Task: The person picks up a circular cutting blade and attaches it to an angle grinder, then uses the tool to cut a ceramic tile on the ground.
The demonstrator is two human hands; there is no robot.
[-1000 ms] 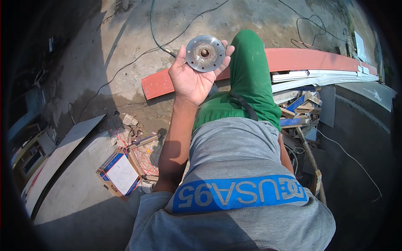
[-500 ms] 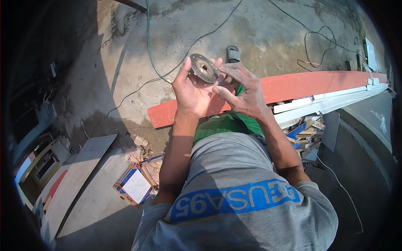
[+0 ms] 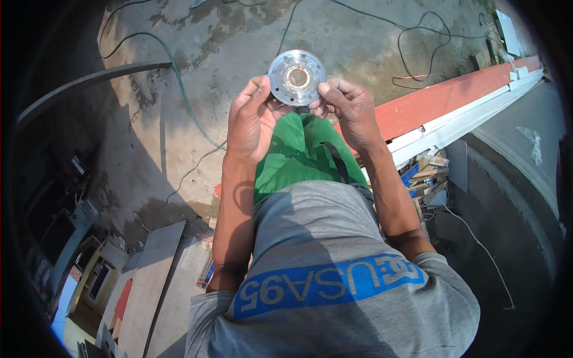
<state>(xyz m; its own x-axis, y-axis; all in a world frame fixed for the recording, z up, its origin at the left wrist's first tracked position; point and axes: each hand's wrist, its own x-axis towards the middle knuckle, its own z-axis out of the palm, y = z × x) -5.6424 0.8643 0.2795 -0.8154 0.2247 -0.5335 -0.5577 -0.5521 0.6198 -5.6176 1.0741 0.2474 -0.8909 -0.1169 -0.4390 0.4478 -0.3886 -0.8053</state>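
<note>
A round, shiny metal flange (image 3: 296, 61) with a central bore and small bolt holes is held face up over my green trousers (image 3: 286, 149). My left hand (image 3: 249, 119) grips its left rim, thumb on top and fingers curled beneath. On the opposite rim, my right hand (image 3: 349, 113) pinches it with the thumb, its other fingers bent behind the disc.
A red beam (image 3: 406, 110) and white strips (image 3: 453, 116) lie along the right, beside scrap boards (image 3: 433, 170). A dark curved strip (image 3: 95, 77), hose (image 3: 191, 107) and cables (image 3: 430, 15) lie on the concrete ahead. Flat panels (image 3: 158, 262) are at lower left.
My right hand has joined my left on the flange, which was resting in the left hand alone. The flange has gone from tilted to face up, now showing a shinier face.
</note>
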